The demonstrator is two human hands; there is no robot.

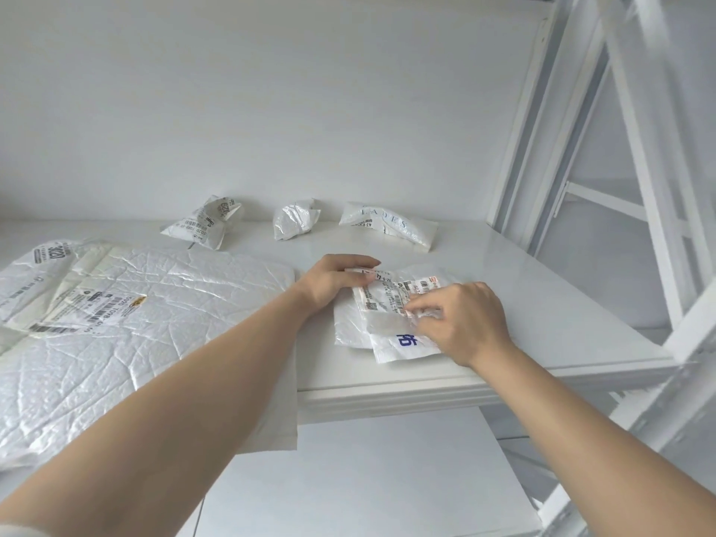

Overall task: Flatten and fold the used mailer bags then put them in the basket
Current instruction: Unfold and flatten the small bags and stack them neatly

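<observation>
A small white mailer bag point(381, 319) with a shipping label and blue print lies near the table's right front edge. My left hand point(337, 281) presses on its upper left corner. My right hand point(461, 317) pinches a fold of it at the right side. A large flattened white mailer bag point(135, 323) with labels covers the left of the table and hangs over the front edge. Three crumpled mailer bags sit at the back: one at left point(203, 226), one in the middle point(296, 222), one at right point(389, 224). No basket is in view.
The white table point(484, 265) stands against a white wall. A white metal shelf frame point(627, 188) rises close at the right. The table's front edge point(426, 389) runs below my hands, with pale floor beneath.
</observation>
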